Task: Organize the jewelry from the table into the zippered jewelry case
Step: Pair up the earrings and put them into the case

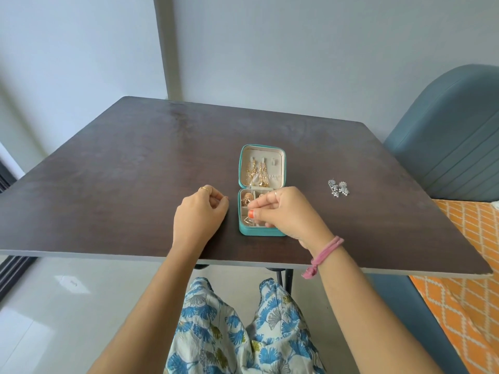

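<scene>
- On dark table (pixel 135 163), by grey wall (pixel 297 49): open case (pixel 261 190), silver earrings (pixel 338 188) well right.
- Right hand (pixel 286 211) over case, pinching something tiny, unclear.
- Left hand (pixel 201 211) curled, resting beside case; contents hidden.

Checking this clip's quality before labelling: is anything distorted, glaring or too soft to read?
Head view: wide-angle bend bows the table edges; soft daylight, pale sheen on the far tabletop; jewelry case contents and silver earrings small and soft; right hand hides part of the case.

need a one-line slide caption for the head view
Right hand reaches into the open teal zippered jewelry case; left hand rests on the dark wooden table; silver flower earrings wait outside.
</scene>
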`<action>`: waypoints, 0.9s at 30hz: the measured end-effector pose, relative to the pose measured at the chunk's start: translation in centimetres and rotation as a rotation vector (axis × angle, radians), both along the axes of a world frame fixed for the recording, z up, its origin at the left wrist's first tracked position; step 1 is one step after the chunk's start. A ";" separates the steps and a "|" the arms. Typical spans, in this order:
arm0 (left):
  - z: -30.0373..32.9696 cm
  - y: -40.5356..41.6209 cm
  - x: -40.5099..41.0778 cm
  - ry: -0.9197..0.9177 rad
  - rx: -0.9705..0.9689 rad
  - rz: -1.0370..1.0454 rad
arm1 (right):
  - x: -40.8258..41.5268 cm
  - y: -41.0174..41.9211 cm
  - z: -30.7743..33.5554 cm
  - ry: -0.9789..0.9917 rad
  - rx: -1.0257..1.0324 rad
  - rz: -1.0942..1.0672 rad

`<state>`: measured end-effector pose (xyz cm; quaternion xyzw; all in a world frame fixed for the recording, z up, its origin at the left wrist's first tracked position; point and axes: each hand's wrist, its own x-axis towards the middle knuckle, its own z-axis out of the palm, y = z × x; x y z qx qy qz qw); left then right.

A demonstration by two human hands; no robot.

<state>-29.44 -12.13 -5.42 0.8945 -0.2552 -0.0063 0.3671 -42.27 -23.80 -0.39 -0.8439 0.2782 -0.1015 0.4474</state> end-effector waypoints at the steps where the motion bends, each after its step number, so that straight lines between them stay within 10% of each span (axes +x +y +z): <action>1: 0.0 0.0 0.0 -0.006 0.003 -0.002 | 0.1 0.2 0.0 0.030 -0.066 0.020; 16: -0.2 -0.1 0.1 -0.008 0.019 -0.023 | 1.4 0.9 -0.6 0.062 -0.533 0.083; 27: 0.2 0.0 0.2 0.110 -0.101 -0.032 | -2.1 -4.6 0.4 -0.125 -0.153 -0.127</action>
